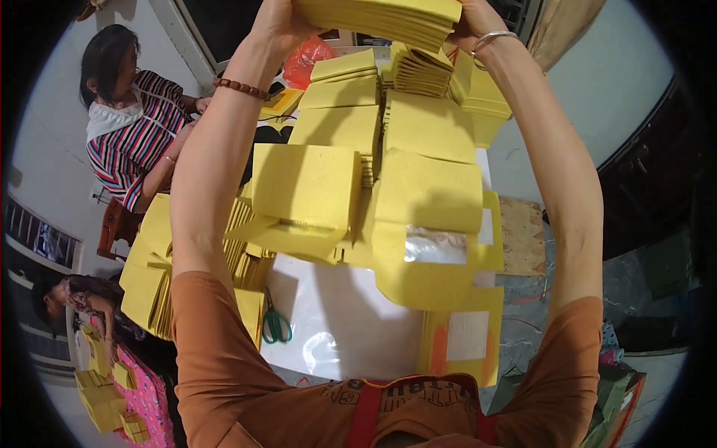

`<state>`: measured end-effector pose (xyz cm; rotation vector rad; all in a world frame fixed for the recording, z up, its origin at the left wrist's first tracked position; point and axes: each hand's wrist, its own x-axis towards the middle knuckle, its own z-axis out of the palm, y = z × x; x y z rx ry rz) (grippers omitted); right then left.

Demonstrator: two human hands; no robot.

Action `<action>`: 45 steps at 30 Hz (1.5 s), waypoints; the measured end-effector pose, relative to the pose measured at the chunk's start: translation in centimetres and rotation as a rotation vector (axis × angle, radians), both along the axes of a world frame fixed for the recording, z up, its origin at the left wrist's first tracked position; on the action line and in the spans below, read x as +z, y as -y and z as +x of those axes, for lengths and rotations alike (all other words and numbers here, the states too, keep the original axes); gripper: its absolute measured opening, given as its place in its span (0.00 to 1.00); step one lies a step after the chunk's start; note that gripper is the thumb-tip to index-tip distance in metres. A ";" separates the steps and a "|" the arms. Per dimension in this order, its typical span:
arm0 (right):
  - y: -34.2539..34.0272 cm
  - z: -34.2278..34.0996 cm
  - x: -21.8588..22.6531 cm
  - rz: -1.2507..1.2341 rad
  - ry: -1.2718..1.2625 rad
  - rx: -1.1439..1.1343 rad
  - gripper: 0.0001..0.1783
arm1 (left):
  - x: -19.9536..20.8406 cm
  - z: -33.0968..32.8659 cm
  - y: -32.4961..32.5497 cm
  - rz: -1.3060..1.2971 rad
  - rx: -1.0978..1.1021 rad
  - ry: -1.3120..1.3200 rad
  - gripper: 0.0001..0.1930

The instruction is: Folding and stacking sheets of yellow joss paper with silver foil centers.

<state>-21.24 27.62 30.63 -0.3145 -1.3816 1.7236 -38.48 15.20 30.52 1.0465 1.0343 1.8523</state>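
1 thick yellow bundle (385, 20) between left hand (284, 22) and right hand (474, 22).

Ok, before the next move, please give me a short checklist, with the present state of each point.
1. Left hand on the raised yellow stack: ok, at its left end.
2. Right hand on the stack: ok, at its right end.
3. Finger placement fully visible: cannot tell, the upper picture edge cuts the hands.
4. Green-handled scissors away from both hands: ok, lying on the white tabletop.
5. Yellow piles on the table squared up: not ok, their edges are uneven.
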 end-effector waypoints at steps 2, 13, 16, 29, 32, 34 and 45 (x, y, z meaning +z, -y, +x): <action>-2.6 -2.1 -0.5 -0.015 -0.009 -0.014 0.22 | -0.7 -1.2 -0.9 0.180 -0.207 0.045 0.29; -7.2 -14.4 -9.1 -0.221 -0.236 -0.157 0.43 | -4.7 -4.7 -11.8 -0.148 0.098 0.333 0.23; -5.5 -10.6 -6.9 -0.198 0.265 0.092 0.36 | -5.8 -11.3 -10.1 -0.230 0.214 0.170 0.22; -17.6 -10.3 -17.2 0.677 0.944 -0.252 0.28 | -14.1 -16.8 -13.8 -0.393 0.222 0.020 0.19; -17.9 -10.7 -18.4 0.802 1.051 -0.374 0.27 | -15.1 -17.2 -15.0 -0.422 0.171 0.015 0.20; -17.5 -10.7 -19.1 0.807 1.068 -0.406 0.25 | -16.1 -17.0 -15.3 -0.439 0.181 0.048 0.20; -17.7 -9.9 -19.7 1.042 0.939 -0.403 0.26 | -17.1 -18.3 -17.5 -0.589 0.147 0.071 0.20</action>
